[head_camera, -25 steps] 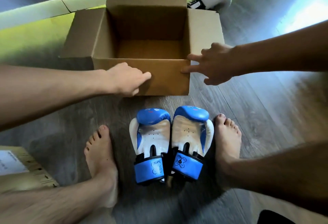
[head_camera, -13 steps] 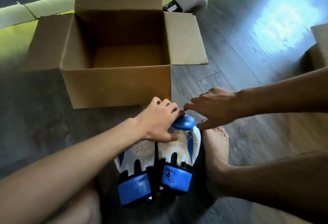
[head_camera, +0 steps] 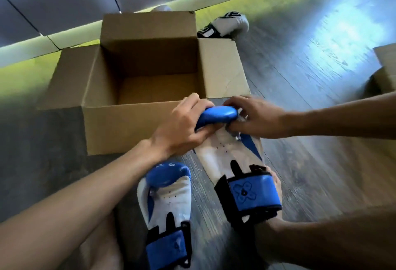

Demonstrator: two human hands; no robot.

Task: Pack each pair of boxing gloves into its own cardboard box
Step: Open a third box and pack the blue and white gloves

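An open cardboard box (head_camera: 128, 128) stands on the floor in front of me, nothing inside it. Both hands hold one blue-and-white boxing glove (head_camera: 229, 158) at its blue tip, just off the box's near right corner. My left hand (head_camera: 182, 128) grips the tip from the left, and my right hand (head_camera: 255, 117) grips it from the right. This glove's cuff hangs down toward my right foot. The second blue-and-white glove (head_camera: 167, 203) lies on the floor under my left forearm.
A white-and-black boxing glove (head_camera: 227, 25) lies on the floor behind the box's right flap. Part of another cardboard box (head_camera: 385, 66) shows at the right edge. My legs and feet flank the gloves. Grey cabinet fronts run along the back.
Both hands left the box, came down to the gloves and took hold of the right glove's tip. That glove is now raised and apart from the left one.
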